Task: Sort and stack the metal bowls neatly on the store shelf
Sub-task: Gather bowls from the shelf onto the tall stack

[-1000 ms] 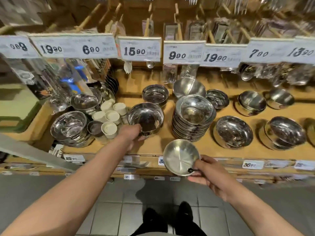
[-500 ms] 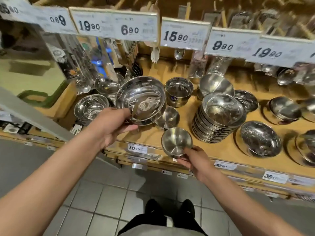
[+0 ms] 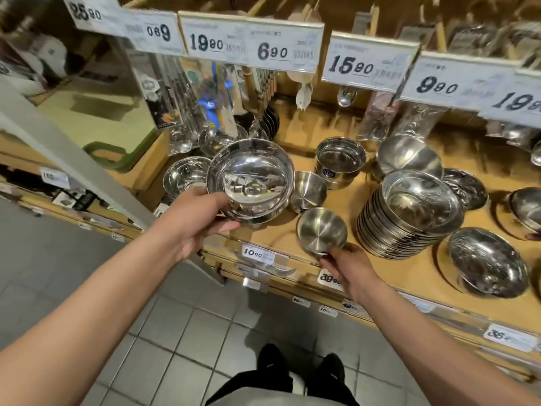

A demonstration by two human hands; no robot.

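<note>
Over the front edge of the wooden shelf (image 3: 345,200), seen from the head camera, both hands carry a bowl clear of the boards. The left hand (image 3: 199,221) holds a wide shiny bowl (image 3: 251,180) by its near rim, thumb under the lower side and fingers behind, so the mouth tilts toward the camera; the tilt probably comes from pinching one edge and not cupping the base. Its grip is closed round that rim. The left forearm runs up from the lower left, wrist nearly straight.

The right hand (image 3: 348,265) pinches a small brushed bowl (image 3: 322,231) at its near rim with fingertips only, a narrow grip closed on the metal. That bowl hangs low, just above the shelf lip, mouth tipped toward the viewer. The right forearm comes in from the lower right, wrist bent slightly inward.

A matching small bowl (image 3: 308,190) sits on the shelf just behind, beside the wide one, so I judge the brushed bowl is meant to nest there. To the right stands a tall stack of bowls (image 3: 409,218), already sorted by size, and the wide bowl looks close to that size, though I cannot tell if it fits. A straight-sided tin (image 3: 341,161) stands behind. More loose bowls lie further right and left. Price tags (image 3: 251,43) hang above.
</note>
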